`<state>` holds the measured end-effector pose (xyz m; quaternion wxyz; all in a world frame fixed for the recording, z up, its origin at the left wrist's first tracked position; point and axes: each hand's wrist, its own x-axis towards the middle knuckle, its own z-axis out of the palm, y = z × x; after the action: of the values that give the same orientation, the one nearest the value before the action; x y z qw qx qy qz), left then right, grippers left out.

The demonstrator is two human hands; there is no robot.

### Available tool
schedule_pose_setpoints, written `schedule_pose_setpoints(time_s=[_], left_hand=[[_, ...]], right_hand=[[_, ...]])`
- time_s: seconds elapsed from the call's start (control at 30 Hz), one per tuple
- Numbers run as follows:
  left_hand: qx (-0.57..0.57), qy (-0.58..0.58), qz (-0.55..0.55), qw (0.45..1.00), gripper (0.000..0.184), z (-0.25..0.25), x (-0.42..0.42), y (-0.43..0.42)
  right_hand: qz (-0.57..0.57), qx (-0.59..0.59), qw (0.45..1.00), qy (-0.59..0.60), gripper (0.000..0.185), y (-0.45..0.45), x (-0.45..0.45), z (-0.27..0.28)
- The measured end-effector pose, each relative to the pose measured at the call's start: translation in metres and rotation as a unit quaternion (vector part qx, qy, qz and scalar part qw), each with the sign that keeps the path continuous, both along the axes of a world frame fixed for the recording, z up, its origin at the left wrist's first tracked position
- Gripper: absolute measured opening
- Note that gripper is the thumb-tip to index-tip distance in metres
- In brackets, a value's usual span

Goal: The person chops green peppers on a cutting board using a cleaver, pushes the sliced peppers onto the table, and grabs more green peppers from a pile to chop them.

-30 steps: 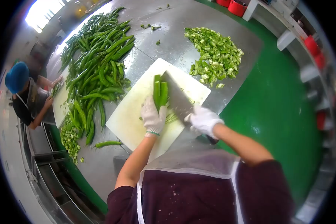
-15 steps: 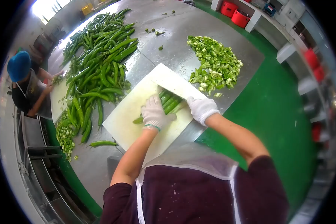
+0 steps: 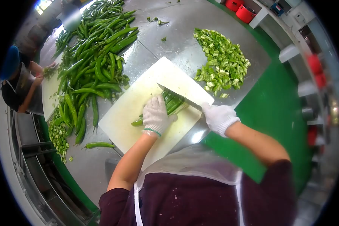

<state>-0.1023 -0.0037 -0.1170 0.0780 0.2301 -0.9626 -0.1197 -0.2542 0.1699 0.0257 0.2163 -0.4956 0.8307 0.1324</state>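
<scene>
Gloved in white, my right hand (image 3: pixel 219 118) is closed around the handle of a kitchen knife (image 3: pixel 190 103). Its long dark blade reaches up and left across the white cutting board (image 3: pixel 128 107), lying against the far ends of several long green peppers (image 3: pixel 172 104). My left hand (image 3: pixel 155 115), also gloved, presses down over these peppers and holds them bunched on the board. A pepper tip pokes out on its left side. Its palm side and part of the peppers are hidden.
Whole green peppers (image 3: pixel 98 69) form a large pile on the metal table (image 3: pixel 158 37), left of the board. Chopped pepper pieces (image 3: pixel 224 62) are heaped at the right, near the table edge. At far left another person (image 3: pixel 22 81) handles peppers at a second board. Red pots (image 3: pixel 245 14) stand beyond.
My right hand has moved right and slightly down with the knife, and more of the blade shows. My left hand still holds the peppers. The whole view has shifted slightly.
</scene>
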Motion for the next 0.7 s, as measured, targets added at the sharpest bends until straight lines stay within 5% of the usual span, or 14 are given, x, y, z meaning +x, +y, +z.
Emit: schedule_pose_setpoints(time_s=[0.17,0.33,0.57,0.7], left_hand=[[0.011,0.004,-0.009,1.000,0.110,0.006,0.002,0.001],[0.072,-0.054,0.006,0.996,0.112,0.018,-0.001,0.005],[0.053,-0.031,0.025,0.998,0.116,0.031,0.011,0.003],[0.038,-0.042,0.034,0.998,0.114,0.028,0.017,0.006]], right_hand=[[-0.005,0.037,0.998,-0.048,0.023,-0.037,-0.008,-0.003],[0.003,-0.040,0.998,-0.052,0.027,-0.047,-0.012,-0.063],[-0.061,-0.036,0.997,-0.014,0.025,-0.031,-0.003,-0.008],[0.015,0.029,0.999,-0.002,0.020,-0.006,0.011,0.015]])
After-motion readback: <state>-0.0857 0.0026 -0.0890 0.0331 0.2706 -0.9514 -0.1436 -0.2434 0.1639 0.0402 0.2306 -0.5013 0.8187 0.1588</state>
